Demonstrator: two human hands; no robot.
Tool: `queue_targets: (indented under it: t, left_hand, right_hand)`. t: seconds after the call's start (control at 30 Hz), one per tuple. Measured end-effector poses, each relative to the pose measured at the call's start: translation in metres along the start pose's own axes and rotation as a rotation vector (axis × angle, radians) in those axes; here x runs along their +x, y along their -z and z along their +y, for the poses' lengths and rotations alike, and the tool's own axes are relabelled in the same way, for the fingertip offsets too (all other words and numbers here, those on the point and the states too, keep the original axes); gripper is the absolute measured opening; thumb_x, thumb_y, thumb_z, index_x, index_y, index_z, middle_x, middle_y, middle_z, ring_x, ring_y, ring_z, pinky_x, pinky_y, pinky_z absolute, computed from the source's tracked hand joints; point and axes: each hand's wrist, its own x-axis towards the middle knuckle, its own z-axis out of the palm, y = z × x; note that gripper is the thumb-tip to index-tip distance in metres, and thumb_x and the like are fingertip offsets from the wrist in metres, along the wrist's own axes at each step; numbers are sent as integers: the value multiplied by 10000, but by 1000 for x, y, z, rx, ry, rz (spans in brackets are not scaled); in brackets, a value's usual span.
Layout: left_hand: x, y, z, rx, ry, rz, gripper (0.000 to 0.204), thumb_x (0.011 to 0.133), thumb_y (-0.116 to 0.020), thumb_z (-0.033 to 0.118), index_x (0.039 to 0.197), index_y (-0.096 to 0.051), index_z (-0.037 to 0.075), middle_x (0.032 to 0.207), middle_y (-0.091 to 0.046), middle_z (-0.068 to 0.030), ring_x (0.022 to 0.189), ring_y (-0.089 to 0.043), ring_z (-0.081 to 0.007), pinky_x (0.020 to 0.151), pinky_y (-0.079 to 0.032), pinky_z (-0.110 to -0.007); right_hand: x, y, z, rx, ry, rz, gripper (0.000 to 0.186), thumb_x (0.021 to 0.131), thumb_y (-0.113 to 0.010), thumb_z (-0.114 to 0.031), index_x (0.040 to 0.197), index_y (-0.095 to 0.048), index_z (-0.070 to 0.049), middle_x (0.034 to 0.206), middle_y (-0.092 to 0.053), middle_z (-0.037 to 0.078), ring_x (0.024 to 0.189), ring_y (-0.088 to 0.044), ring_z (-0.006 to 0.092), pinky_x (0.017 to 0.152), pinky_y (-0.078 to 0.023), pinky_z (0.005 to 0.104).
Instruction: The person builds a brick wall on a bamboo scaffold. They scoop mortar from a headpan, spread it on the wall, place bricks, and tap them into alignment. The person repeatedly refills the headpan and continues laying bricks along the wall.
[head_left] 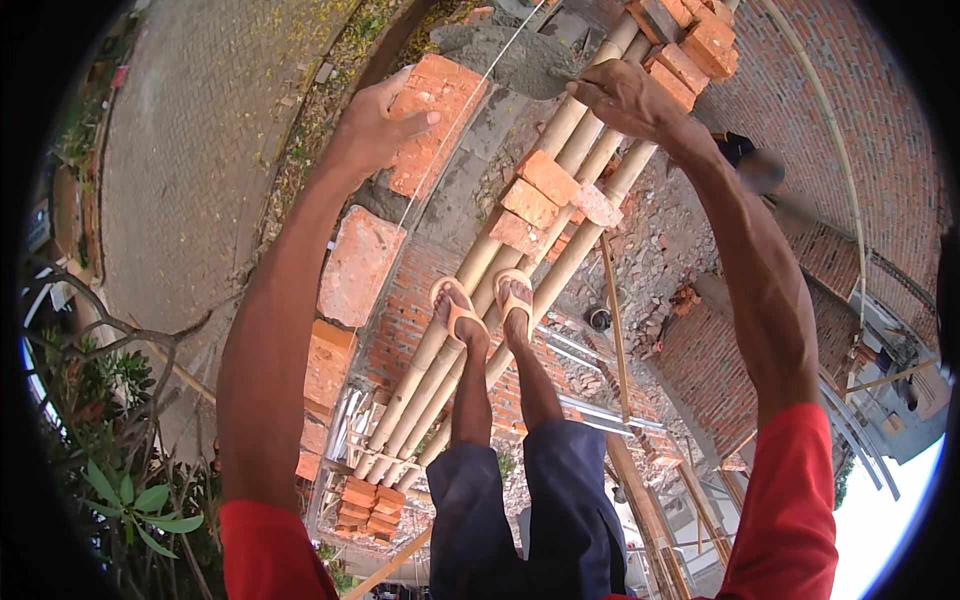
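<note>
My left hand [385, 128] is closed around the outer edge of an orange brick [437, 115], its thumb on the brick's top face. The brick sits at the far end of a brick course on the wall. Behind it along the course lies another brick [362, 265]. My right hand [632, 100] is closed, held out over the bamboo poles, gripping a trowel [545, 88]; its handle is hidden in my fist. Grey wet mortar [500, 55] covers the blade and the wall top near it. A thin white string [462, 122] runs taut over the brick.
I stand in sandals on a bamboo pole scaffold [425, 370]. Loose bricks [535, 200] lie on the poles ahead of my feet, and a brick stack [690, 50] stands farther along. Rubble [645, 290] and a person [755, 165] are below right. A paved road [190, 150] lies left.
</note>
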Motion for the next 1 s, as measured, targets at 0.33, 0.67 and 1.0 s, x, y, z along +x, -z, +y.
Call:
queue_targets:
  t: [0.33,0.67,1.0]
  left_hand:
    - [-42,31,-21,-434,174,72,931,1033,-319,739,1630,-316,24,1663,-358,-220,1545,-336,-329,1282,-234,-457]
    - [-111,32,-56,-921,91,-94,1124,972,-148,854,1598,-340,-59,1661,-365,-199,1530,-360,-300,1274,-243,-437]
    - [-125,0,-18,-372,96,125,1206,830,-49,978,1692,0,135,1751,-27,-208,1623,-31,-366,1275,28,-587]
  right_hand:
    - [-48,26,-54,301,-294,-107,466,1051,-589,-419,969,-735,16,755,-659,109,636,-627,172,586,-512,386]
    - [-79,-35,-142,-128,264,331,260,979,-723,-242,1123,-697,-28,815,-637,117,684,-662,293,571,-504,399]
    - [-145,-75,-209,263,-306,95,238,1019,-605,-121,1136,-623,86,907,-645,298,784,-639,483,674,-493,554]
